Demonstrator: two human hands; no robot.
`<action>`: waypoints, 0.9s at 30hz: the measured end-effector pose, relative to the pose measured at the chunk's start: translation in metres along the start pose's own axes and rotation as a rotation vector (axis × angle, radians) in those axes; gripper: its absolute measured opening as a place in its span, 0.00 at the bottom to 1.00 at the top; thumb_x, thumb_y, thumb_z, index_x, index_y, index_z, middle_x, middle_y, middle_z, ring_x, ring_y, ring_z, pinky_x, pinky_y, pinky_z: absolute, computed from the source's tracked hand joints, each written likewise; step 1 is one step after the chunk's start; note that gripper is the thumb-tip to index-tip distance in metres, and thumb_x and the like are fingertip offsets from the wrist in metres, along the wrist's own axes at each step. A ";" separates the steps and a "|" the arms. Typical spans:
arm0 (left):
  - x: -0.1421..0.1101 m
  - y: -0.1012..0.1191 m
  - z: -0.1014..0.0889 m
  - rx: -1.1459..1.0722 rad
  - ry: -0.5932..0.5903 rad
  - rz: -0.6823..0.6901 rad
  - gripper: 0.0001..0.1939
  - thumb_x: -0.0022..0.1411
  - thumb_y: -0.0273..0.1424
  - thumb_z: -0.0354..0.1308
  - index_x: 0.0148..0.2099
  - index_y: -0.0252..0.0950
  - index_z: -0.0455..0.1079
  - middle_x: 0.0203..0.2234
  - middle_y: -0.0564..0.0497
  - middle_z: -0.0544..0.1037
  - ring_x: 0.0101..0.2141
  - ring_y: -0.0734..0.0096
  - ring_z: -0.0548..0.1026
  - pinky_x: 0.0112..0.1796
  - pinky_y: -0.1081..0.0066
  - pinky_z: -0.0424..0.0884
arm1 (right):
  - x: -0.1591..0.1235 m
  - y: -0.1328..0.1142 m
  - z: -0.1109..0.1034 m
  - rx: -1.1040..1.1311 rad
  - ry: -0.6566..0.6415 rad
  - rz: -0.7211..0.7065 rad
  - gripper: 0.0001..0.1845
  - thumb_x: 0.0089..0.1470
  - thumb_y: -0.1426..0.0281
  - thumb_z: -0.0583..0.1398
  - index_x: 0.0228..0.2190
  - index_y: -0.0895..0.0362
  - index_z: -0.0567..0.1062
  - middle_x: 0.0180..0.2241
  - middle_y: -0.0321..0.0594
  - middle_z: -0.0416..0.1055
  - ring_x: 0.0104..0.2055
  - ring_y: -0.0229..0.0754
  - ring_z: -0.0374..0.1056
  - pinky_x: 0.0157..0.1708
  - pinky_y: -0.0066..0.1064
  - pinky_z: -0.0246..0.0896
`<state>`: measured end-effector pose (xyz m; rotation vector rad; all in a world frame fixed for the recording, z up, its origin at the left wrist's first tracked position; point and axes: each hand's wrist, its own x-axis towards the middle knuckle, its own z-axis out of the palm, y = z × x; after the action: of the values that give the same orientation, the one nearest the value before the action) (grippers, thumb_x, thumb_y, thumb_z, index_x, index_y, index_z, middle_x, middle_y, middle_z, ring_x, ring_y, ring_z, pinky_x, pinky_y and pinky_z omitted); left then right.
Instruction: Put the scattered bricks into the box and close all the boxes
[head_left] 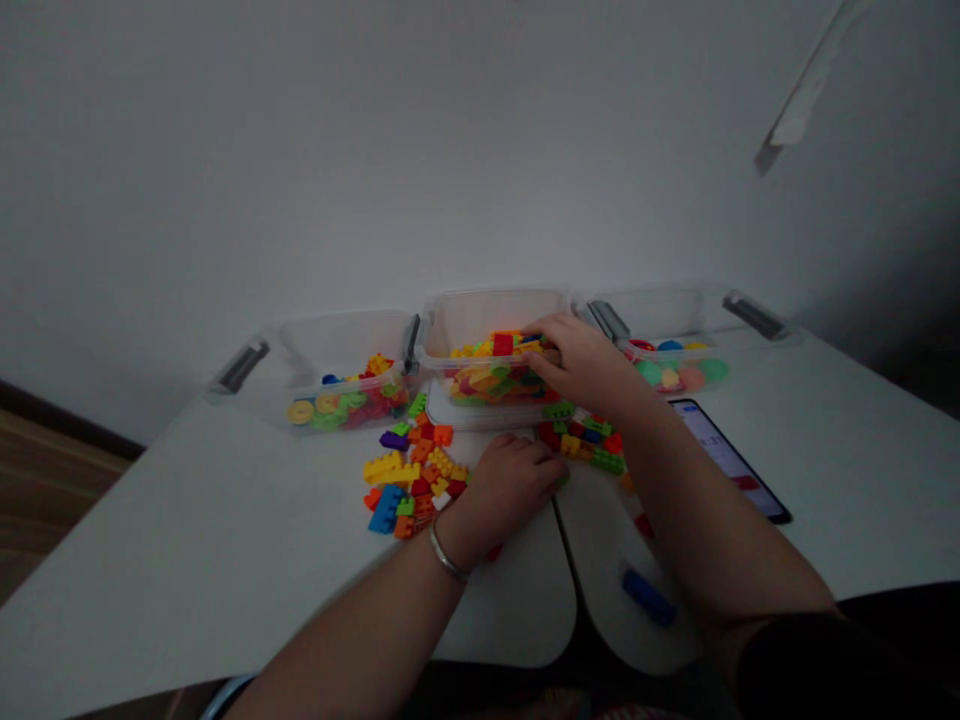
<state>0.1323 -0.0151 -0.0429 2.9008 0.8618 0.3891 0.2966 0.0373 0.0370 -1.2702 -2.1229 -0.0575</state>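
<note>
My right hand (581, 362) reaches over the front rim of the middle clear plastic bin (491, 315), its fingertips at the heap of colourful toy building bricks (487, 375) inside. My left hand (510, 485) lies palm down on the white table (195, 520), beside a loose pile of bricks (412, 470) and touching a second scatter (581, 440). Its fingers hide whatever lies beneath them. A metal bangle (448, 555) circles my left wrist. A blue brick (649, 597) lies apart, near the table's front edge under my right forearm.
Two more clear bins flank the middle one: bricks fill the left bin (345, 345), coloured discs the right bin (664, 365). A smartphone (727, 460) lies on the table to the right. A white wall rises behind, and wooden floor shows at the left.
</note>
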 end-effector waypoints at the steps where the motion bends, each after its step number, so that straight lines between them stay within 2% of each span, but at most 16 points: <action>1: 0.000 0.001 0.001 -0.009 0.002 -0.006 0.07 0.63 0.29 0.56 0.43 0.38 0.73 0.37 0.47 0.79 0.39 0.61 0.74 0.42 0.61 0.66 | 0.000 0.000 0.000 0.009 0.010 0.001 0.16 0.58 0.67 0.55 0.46 0.59 0.73 0.47 0.51 0.72 0.51 0.51 0.67 0.52 0.45 0.60; 4: 0.000 -0.001 0.003 -0.120 0.044 -0.084 0.09 0.60 0.27 0.58 0.44 0.37 0.72 0.37 0.46 0.78 0.39 0.60 0.74 0.43 0.60 0.68 | 0.000 0.001 0.000 0.049 0.035 -0.011 0.17 0.59 0.66 0.55 0.47 0.61 0.73 0.48 0.52 0.72 0.52 0.51 0.66 0.53 0.44 0.59; 6: -0.001 -0.007 0.004 -0.278 0.119 -0.171 0.10 0.57 0.26 0.59 0.43 0.37 0.71 0.37 0.47 0.78 0.39 0.61 0.74 0.42 0.61 0.69 | 0.000 0.000 -0.001 0.073 0.064 -0.032 0.18 0.59 0.67 0.56 0.48 0.61 0.72 0.48 0.52 0.71 0.52 0.50 0.65 0.54 0.43 0.58; 9: -0.003 -0.020 0.000 -0.588 0.295 -0.331 0.10 0.55 0.26 0.60 0.41 0.37 0.69 0.35 0.49 0.76 0.36 0.65 0.73 0.40 0.64 0.70 | 0.000 -0.006 -0.006 0.083 0.107 -0.063 0.16 0.58 0.68 0.56 0.47 0.59 0.73 0.48 0.50 0.72 0.53 0.50 0.65 0.55 0.43 0.57; 12: -0.004 -0.029 -0.008 -0.900 0.539 -0.460 0.10 0.54 0.29 0.62 0.39 0.37 0.65 0.33 0.52 0.74 0.33 0.71 0.73 0.37 0.68 0.70 | -0.002 -0.015 -0.014 0.099 0.121 -0.089 0.15 0.58 0.69 0.57 0.46 0.59 0.74 0.47 0.49 0.72 0.52 0.50 0.66 0.54 0.43 0.58; 14: -0.003 -0.031 -0.013 -1.061 0.666 -0.493 0.12 0.53 0.30 0.64 0.37 0.38 0.64 0.32 0.53 0.74 0.33 0.73 0.73 0.37 0.71 0.69 | -0.004 -0.023 -0.019 0.135 0.089 -0.121 0.14 0.58 0.70 0.57 0.46 0.58 0.74 0.46 0.48 0.73 0.51 0.48 0.66 0.53 0.41 0.59; 16: -0.002 -0.031 -0.017 -1.220 0.741 -0.507 0.15 0.50 0.30 0.66 0.36 0.38 0.63 0.32 0.54 0.74 0.33 0.75 0.73 0.36 0.73 0.68 | -0.005 -0.030 -0.022 0.178 0.007 -0.170 0.14 0.58 0.71 0.58 0.46 0.58 0.74 0.46 0.46 0.73 0.50 0.46 0.67 0.51 0.39 0.61; 18: -0.002 -0.030 -0.018 -1.374 0.763 -0.516 0.16 0.49 0.30 0.67 0.36 0.38 0.63 0.32 0.55 0.73 0.33 0.76 0.72 0.36 0.74 0.68 | -0.006 -0.036 -0.022 0.207 -0.102 -0.216 0.14 0.58 0.72 0.58 0.46 0.58 0.74 0.46 0.45 0.73 0.51 0.45 0.67 0.51 0.37 0.61; 22: -0.001 -0.030 -0.016 -1.563 0.728 -0.511 0.19 0.47 0.30 0.69 0.39 0.37 0.65 0.32 0.56 0.74 0.31 0.77 0.72 0.35 0.74 0.68 | -0.005 -0.039 -0.015 0.222 -0.274 -0.241 0.14 0.60 0.72 0.57 0.47 0.55 0.75 0.48 0.42 0.75 0.51 0.43 0.68 0.52 0.36 0.60; 27: 0.000 -0.032 -0.015 -1.703 0.735 -0.527 0.20 0.44 0.28 0.71 0.39 0.37 0.65 0.30 0.56 0.75 0.29 0.78 0.72 0.32 0.75 0.68 | -0.003 -0.039 -0.009 0.217 -0.341 -0.262 0.13 0.60 0.73 0.56 0.44 0.55 0.77 0.46 0.41 0.77 0.47 0.42 0.71 0.49 0.35 0.62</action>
<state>0.1115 0.0115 -0.0331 0.9190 0.6705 1.2798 0.2715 0.0113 0.0536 -0.9202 -2.4973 0.2894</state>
